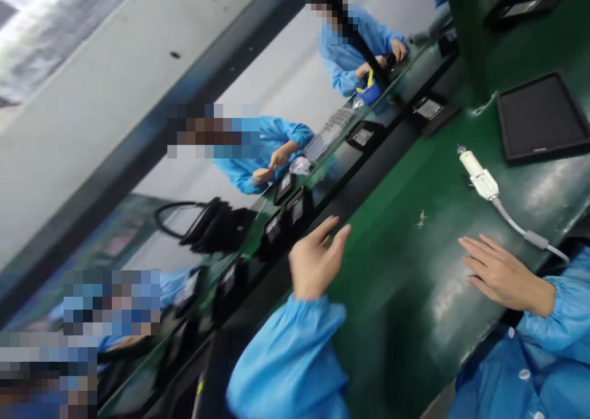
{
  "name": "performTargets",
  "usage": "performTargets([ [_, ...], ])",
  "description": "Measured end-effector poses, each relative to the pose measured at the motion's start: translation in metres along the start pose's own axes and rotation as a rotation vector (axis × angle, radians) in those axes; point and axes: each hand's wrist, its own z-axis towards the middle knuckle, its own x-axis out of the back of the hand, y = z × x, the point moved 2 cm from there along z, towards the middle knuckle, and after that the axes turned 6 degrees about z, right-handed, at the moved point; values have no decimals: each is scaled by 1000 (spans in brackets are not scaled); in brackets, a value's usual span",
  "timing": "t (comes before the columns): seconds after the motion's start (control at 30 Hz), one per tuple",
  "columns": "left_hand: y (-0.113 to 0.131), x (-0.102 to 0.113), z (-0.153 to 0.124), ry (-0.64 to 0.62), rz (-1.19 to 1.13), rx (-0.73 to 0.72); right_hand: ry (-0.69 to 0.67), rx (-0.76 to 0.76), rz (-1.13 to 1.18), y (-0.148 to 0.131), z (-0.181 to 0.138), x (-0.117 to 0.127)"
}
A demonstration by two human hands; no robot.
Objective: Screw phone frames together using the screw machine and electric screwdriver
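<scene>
My left hand [318,258] hovers near the edge between the green bench and the dark conveyor strip. Its thumb stands apart from the bent fingers, and nothing shows in it. My right hand [504,274] lies low over the green benchtop [391,253], fingers stretched out and holding nothing. Beyond it rests a white corded tool [482,176] with a metal tip, which looks like an electric screwdriver. Its grey cable runs past my right hand toward the bench edge. Farther back on the bench sits a shallow black tray [544,118].
Several black units with pale labels, one a black box [365,135], line the dark conveyor strip [382,155]. Across it, co-workers in blue sleeves [286,130] handle small parts. A blue container [369,92] and a black bag [216,225] are there. A green post [470,44] rises at right.
</scene>
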Motion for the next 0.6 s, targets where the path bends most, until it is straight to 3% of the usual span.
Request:
performTargets([
  [0.13, 92, -83, 105, -129, 12, -201, 94, -72, -6, 8, -12, 3],
  [0.27, 176, -140, 156, -179, 114, -457, 141, -167, -34, 3, -7, -8],
  [0.43, 237, -164, 196, -178, 281, -739, 76, -204, -25, 20, 16, -25],
  [0.6, 241, -167, 231, -161, 462, -811, 96, -224, -53, 35, 22, -29],
])
